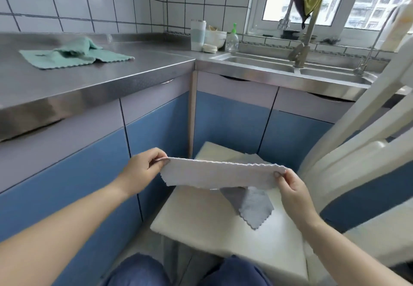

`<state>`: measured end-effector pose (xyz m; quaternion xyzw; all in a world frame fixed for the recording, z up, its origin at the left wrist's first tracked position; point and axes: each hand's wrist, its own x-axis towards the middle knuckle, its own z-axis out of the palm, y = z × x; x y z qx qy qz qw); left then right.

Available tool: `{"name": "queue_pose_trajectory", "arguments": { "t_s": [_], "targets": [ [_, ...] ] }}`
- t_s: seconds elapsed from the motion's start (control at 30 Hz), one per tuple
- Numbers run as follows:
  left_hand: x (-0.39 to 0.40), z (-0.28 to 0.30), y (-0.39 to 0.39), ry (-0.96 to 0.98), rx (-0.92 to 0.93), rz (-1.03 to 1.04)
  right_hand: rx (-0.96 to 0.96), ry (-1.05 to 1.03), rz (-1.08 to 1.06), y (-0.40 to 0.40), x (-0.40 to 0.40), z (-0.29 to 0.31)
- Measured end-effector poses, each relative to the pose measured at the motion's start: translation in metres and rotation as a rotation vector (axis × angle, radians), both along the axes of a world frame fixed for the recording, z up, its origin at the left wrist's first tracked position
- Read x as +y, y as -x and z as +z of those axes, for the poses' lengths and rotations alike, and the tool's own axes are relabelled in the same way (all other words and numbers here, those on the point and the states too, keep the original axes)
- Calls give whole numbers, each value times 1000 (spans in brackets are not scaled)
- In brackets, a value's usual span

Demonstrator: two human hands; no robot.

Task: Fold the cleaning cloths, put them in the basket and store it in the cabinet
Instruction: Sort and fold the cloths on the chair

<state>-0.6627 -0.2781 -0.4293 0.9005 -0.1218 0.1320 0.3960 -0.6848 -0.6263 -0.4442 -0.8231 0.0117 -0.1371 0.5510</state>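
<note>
Clearly both the left hand and right hand pinch the white cloth taut by its ends above the chair seat (grey cloth beneath) — uneven corners would skew the fold — a loosened pinch could drop it.

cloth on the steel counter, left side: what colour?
Mint green; the cloth lies crumpled on the counter. Head view, the only one.

Bare forearms with no sleeves showing; blue trousers cover both knees.
</note>
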Motion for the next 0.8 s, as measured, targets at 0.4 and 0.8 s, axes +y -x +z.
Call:
{"name": "queue_pose_trajectory", "arguments": {
  "t_s": [0.4, 0.8],
  "targets": [
    [-11, -114, 67, -46, 332, 40, 262, 371, 17, 56, -20, -98],
    [-32, -129, -8, 9, 391, 207, 365, 309, -53, -24, -19, -123]
  ]
}}
